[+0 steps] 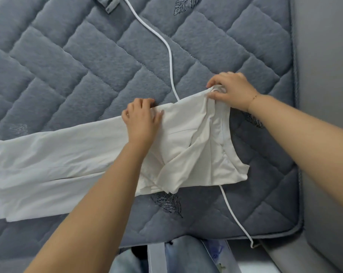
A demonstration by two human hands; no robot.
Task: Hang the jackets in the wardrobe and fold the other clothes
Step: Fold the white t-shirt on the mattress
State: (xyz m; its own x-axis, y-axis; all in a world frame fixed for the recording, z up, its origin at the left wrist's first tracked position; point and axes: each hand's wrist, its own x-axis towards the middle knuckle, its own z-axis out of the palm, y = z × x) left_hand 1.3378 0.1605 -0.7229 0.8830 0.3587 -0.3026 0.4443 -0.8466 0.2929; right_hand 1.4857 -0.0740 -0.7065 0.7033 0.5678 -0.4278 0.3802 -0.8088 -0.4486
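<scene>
A cream-white pair of trousers (68,154) lies stretched across the grey quilted mattress (88,66), legs to the left, waistband to the right. My left hand (142,120) grips the far edge of the trousers near the middle, fingers curled over the fabric. At the far right corner, my right hand (229,89) pinches the waistband, which is bunched and lifted slightly. The waist end is creased and partly folded over itself.
A white cable (169,54) runs from the top of the mattress, under the trousers, and off the near edge. Another grey garment piece (109,4) shows at the top. The mattress's right edge (296,115) borders a grey wall. Denim items (176,257) lie below the near edge.
</scene>
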